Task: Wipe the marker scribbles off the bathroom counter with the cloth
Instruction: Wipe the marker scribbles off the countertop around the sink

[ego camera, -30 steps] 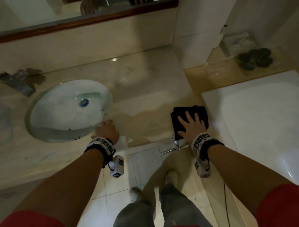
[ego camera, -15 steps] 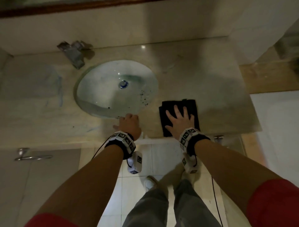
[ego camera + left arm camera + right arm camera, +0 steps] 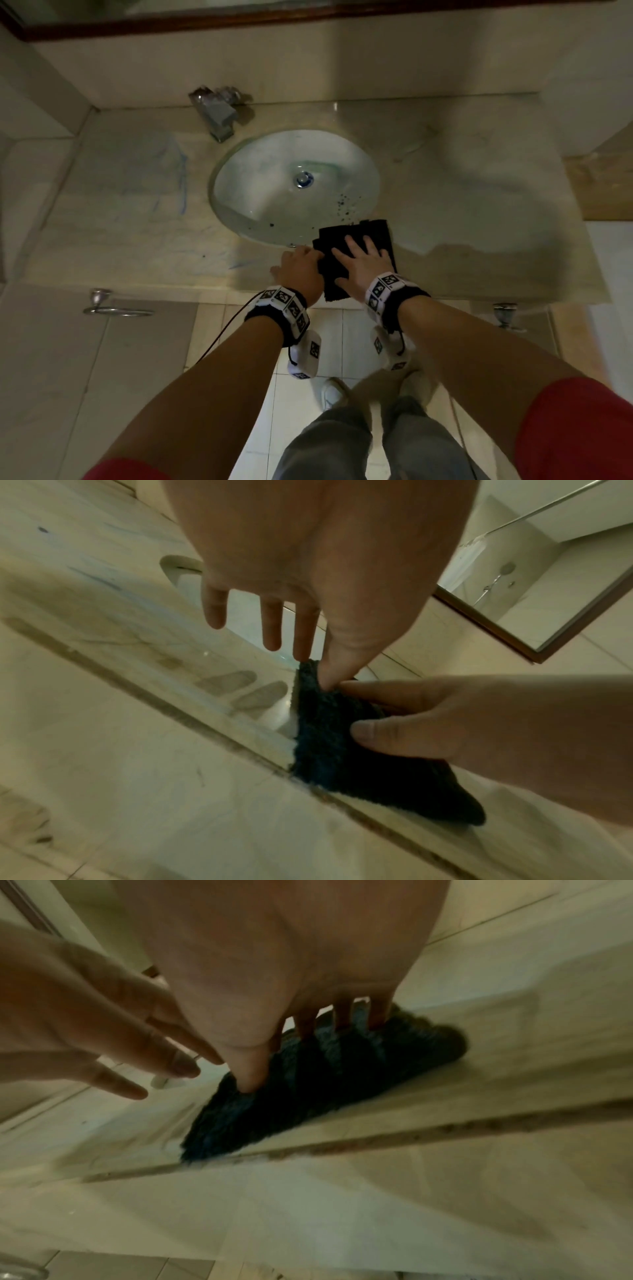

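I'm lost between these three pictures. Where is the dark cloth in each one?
Head: the cloth lies centre frame, on the counter's front edge, right of the sink.
Left wrist: the cloth is right of centre, with the right hand pressing on it.
Right wrist: the cloth is at centre, beneath the spread fingers.
Shared landmark: the counter's front edge.

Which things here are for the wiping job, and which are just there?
For the job:
cloth
marker scribbles
counter
right hand
left hand

Just there:
sink
tap
mirror
towel ring
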The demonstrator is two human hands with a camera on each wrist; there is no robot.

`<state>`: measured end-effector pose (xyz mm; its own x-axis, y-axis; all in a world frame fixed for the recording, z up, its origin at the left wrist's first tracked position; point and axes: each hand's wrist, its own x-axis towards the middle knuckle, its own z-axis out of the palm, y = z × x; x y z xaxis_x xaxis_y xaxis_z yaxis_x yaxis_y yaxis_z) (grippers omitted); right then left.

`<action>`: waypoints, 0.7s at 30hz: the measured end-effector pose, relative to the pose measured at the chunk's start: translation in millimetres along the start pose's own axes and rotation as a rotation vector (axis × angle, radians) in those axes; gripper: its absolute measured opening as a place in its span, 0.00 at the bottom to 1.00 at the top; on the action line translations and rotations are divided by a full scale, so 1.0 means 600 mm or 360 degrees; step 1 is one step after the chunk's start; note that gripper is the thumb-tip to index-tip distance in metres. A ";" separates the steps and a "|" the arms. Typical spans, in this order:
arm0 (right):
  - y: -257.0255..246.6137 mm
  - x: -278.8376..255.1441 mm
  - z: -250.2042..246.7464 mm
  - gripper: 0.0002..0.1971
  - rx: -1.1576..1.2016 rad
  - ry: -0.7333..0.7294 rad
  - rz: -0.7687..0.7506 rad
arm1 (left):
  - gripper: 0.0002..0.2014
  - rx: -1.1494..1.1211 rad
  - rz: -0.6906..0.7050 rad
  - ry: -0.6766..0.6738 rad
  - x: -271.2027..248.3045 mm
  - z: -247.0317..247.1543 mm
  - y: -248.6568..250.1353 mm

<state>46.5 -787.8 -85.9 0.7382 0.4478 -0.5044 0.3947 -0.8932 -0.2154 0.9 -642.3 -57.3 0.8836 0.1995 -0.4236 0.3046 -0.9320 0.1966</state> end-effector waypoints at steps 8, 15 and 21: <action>0.163 -0.053 -0.010 0.35 0.0513 0.0155 0.0163 | 0.24 0.0074 0.0111 -0.0041 0.001 0.012 0.112; 0.242 -0.088 -0.012 0.33 0.0541 0.0066 0.0140 | 0.34 0.0113 -0.0054 -0.0256 -0.009 0.064 0.182; 0.244 -0.077 -0.020 0.32 0.0432 0.0099 0.0133 | 0.34 0.0262 -0.0069 -0.0230 -0.006 0.077 0.186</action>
<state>76.6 -938.9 -84.1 0.7976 0.3665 -0.4791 0.1766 -0.9013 -0.3955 15.4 -761.2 -74.9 0.8071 0.2058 -0.5533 0.2684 -0.9627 0.0335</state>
